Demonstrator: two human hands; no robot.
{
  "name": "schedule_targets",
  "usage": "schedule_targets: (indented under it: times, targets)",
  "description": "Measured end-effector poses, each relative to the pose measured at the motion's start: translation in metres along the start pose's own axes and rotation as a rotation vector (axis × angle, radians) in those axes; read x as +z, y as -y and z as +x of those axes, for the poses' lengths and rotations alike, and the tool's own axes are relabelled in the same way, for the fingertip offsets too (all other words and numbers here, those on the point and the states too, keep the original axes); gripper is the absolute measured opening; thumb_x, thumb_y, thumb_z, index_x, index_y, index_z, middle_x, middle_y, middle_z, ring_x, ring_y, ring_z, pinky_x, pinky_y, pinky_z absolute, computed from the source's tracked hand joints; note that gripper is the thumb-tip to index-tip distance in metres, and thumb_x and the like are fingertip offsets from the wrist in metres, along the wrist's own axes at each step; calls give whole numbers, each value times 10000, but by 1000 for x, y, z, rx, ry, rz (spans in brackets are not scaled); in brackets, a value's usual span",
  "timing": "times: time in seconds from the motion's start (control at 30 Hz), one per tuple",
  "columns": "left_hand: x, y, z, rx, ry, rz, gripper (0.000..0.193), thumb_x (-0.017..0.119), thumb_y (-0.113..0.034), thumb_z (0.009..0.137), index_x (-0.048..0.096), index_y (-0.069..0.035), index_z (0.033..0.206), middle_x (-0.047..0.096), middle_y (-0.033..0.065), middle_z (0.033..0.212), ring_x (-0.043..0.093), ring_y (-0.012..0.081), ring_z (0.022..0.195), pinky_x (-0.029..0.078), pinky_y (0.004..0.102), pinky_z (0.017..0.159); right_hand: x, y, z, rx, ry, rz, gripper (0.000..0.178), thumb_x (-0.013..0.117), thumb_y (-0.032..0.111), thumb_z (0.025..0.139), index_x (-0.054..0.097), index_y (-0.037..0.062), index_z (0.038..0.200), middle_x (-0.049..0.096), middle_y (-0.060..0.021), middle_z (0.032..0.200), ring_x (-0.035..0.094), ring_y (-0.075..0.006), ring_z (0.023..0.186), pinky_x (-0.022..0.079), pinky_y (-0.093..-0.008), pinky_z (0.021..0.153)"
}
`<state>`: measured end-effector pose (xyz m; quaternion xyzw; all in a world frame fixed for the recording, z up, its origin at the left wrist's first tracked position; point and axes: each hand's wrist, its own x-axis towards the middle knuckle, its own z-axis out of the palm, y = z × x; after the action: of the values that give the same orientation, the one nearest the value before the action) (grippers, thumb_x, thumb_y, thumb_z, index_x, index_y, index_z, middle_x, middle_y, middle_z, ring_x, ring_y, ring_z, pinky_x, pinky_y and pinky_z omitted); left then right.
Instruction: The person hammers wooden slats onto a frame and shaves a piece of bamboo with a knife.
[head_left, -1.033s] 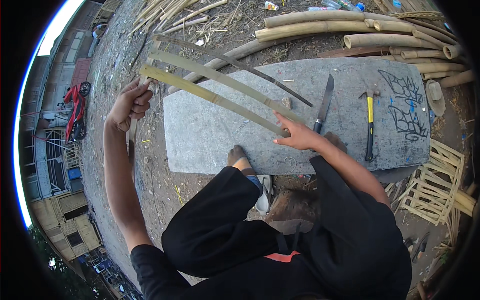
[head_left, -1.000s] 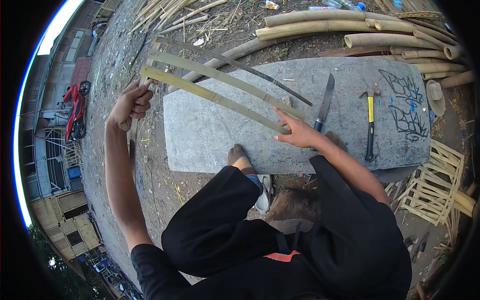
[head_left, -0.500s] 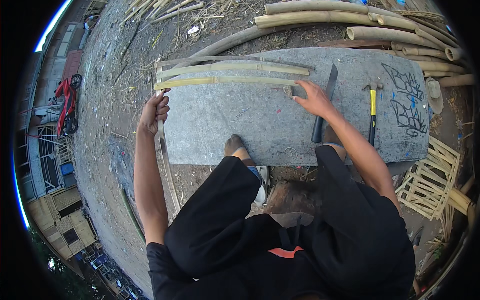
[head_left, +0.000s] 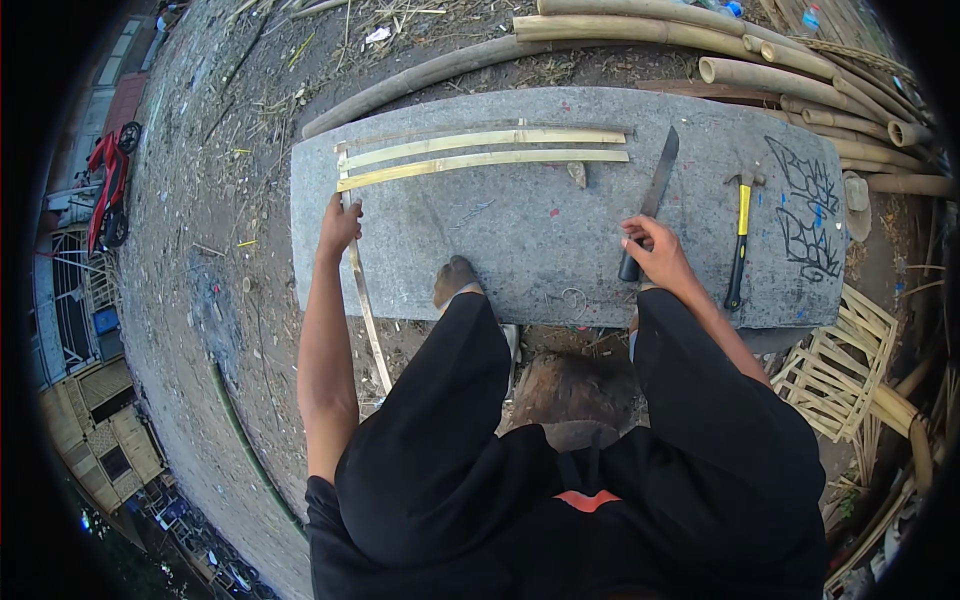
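My left hand (head_left: 341,224) is closed on a long thin bamboo strip (head_left: 366,300), which runs from the slab down past its near edge. The strip's far end meets the left ends of several split bamboo strips (head_left: 480,162) lying side by side across the slab. My right hand (head_left: 657,250) is over the handle of a machete (head_left: 661,175), fingers curled at the upper part of the grip. The blade lies flat, pointing away from me. A small stone (head_left: 577,175) sits near the strips' right ends.
A grey concrete slab (head_left: 520,290) carries everything, my bare foot (head_left: 457,280) resting on it. A yellow-and-black hammer (head_left: 742,225) lies right of the machete. Bamboo poles (head_left: 770,75) are piled at the far right. A slatted bamboo frame (head_left: 840,365) stands beyond the near right corner.
My right hand has left the right ends of the strips and come nearer, onto the machete's handle. My left hand has drawn slightly nearer along the slab, still holding its strip.
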<state>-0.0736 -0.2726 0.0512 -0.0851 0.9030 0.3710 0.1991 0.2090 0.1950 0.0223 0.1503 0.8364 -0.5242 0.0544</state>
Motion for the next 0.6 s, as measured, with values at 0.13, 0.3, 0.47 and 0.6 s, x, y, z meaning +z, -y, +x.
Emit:
schedule_targets:
  times: [0.13, 0.3, 0.47, 0.6]
  targets:
    - [20, 13, 2, -44, -69, -240, 326, 615, -85, 936, 530, 65, 1213, 595, 64, 806, 542, 107, 584, 474, 263, 504, 2, -9, -15, 46, -35, 76, 244, 676, 103, 870, 640, 12, 1093, 689, -112, 999, 670, -210, 945, 519, -337, 833]
    - [18, 14, 2, -44, -78, -441, 342, 639, -98, 933, 573, 58, 1230, 590, 43, 819, 528, 92, 580, 456, 239, 500, 6, -20, -24, 61, -76, 109, 214, 662, 87, 884, 647, 7, 1082, 698, -87, 966, 674, -171, 921, 524, -310, 822]
    - [18, -27, -2, -60, -79, -470, 440, 651, -171, 941, 527, -10, 1332, 585, 45, 800, 519, 92, 568, 440, 242, 472, 5, -21, -24, 109, -71, 141, 202, 658, 83, 883, 650, 6, 1070, 700, -91, 933, 677, -156, 897, 526, -289, 808]
    - [15, -34, 9, -23, -100, -300, 517, 649, -243, 945, 474, -41, 1388, 607, 64, 807, 487, 80, 554, 408, 251, 443, 8, -14, -23, 121, -63, 92, 210, 664, 84, 874, 648, 2, 1067, 700, -93, 931, 679, -172, 904, 526, -303, 812]
